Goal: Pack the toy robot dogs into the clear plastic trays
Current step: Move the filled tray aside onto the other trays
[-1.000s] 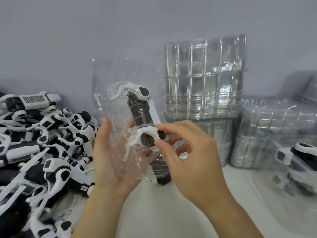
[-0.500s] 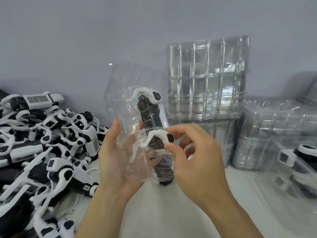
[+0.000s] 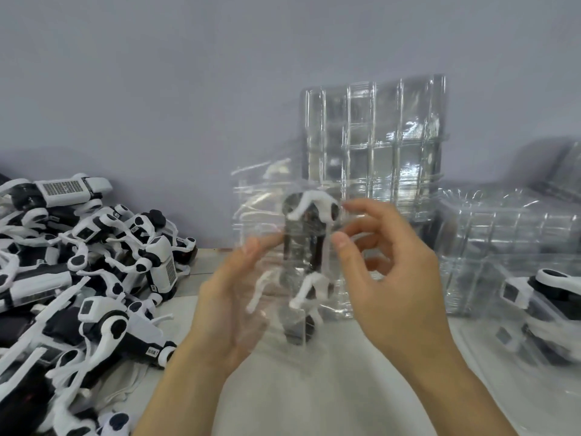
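At frame centre the left hand (image 3: pixel 226 297) cradles a clear tray (image 3: pixel 270 247) holding one dog (image 3: pixel 309 247), right hand (image 3: pixel 386 272) loosely curled beside it, while a heap (image 3: pixel 78 272) at left awaits packing.

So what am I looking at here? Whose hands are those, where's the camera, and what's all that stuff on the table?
There is no machine: these are a person's two bare hands, filmed by a wide-angle camera worn on the head, looking forward and down. The left hand holds a clear plastic tray upright with a black-and-white toy robot dog in it. The right hand, fingers curled, hovers at the tray's right edge; the picture is too blurred to tell whether it touches. On the white table, a heap of loose toy dogs lies on the left, stacks of empty clear trays stand against the wall, and on the right lies another dog in a tray.
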`<state>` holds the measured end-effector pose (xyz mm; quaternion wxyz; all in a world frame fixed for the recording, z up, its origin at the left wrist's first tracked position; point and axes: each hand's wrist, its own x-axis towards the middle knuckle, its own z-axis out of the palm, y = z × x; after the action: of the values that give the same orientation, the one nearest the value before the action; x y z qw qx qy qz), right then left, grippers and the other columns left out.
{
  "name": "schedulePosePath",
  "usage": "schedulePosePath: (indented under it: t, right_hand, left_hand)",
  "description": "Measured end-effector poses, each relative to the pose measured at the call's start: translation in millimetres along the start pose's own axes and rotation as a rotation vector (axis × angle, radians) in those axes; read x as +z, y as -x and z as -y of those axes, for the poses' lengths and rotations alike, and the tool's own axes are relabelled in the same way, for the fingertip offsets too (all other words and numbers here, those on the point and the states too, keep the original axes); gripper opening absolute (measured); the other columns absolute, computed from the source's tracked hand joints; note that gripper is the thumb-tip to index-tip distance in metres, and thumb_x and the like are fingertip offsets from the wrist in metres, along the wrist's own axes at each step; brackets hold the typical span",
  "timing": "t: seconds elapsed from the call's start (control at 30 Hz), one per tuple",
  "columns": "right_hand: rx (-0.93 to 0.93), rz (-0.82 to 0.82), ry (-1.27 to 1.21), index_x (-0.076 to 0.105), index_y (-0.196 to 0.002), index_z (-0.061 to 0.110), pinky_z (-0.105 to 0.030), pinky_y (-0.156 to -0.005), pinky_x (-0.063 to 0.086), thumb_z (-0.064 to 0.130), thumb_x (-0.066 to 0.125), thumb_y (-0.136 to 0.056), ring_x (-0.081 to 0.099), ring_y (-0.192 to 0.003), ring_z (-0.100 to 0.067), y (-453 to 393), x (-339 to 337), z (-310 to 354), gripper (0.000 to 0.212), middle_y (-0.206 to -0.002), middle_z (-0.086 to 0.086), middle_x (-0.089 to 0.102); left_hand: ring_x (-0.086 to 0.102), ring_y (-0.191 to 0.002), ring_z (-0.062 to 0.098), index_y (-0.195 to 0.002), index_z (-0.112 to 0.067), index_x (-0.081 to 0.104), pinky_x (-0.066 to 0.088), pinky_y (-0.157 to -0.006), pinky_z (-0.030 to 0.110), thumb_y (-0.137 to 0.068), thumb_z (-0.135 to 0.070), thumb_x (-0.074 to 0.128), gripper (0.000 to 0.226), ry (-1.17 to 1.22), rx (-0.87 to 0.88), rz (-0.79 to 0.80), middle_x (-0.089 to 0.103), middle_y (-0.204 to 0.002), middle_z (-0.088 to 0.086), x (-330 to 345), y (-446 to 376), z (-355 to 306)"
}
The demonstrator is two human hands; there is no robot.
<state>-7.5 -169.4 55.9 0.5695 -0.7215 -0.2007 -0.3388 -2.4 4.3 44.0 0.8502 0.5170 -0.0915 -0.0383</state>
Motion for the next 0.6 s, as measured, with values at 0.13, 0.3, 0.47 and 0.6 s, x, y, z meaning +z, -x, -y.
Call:
schedulePosePath:
  t: [0.13,0.3,0.47,0.6]
  right_hand:
    - [-0.026,-0.054,0.055,0.067,-0.115,0.034,-0.015,-0.073,0.053,0.020,0.070,-0.092,0.065,-0.093,-0.008,-3,-4,-1,0.027,-0.097,0.019,0.066]
    - [-0.017,-0.077,0.068,0.072,-0.110,0.026,-0.013,-0.072,0.051,0.014,0.072,-0.091,0.066,-0.091,-0.009,-2,-5,-3,0.023,-0.095,0.015,0.068]
    - [0.014,-0.103,0.066,0.073,-0.108,0.029,-0.015,-0.072,0.052,0.016,0.072,-0.091,0.067,-0.090,-0.010,-2,-4,-4,0.022,-0.093,0.015,0.070]
    - [0.031,-0.118,0.068,0.070,-0.098,0.039,-0.016,-0.071,0.052,0.012,0.071,-0.091,0.067,-0.087,-0.007,-5,-8,-1,0.027,-0.088,0.019,0.070]
  left_hand:
    - [0.073,-0.075,0.015,-0.096,-0.025,0.081,0.056,-0.057,0.022,-0.041,-0.055,0.091,0.063,-0.101,0.005,0.045,0.076,-0.101,0.001,7,2,3]
    - [0.074,-0.075,0.008,-0.090,-0.028,0.082,0.054,-0.054,0.019,-0.056,-0.053,0.074,0.043,-0.099,0.013,0.000,0.077,-0.095,-0.006,14,3,4]
    - [0.073,-0.075,0.014,-0.096,-0.027,0.081,0.056,-0.056,0.025,-0.050,-0.055,0.085,0.053,-0.124,-0.014,0.014,0.077,-0.100,0.001,13,4,1]
    - [0.075,-0.087,0.021,-0.104,-0.025,0.080,0.058,-0.063,0.028,-0.036,-0.064,0.093,0.080,-0.120,-0.046,0.043,0.075,-0.111,0.005,13,5,1]
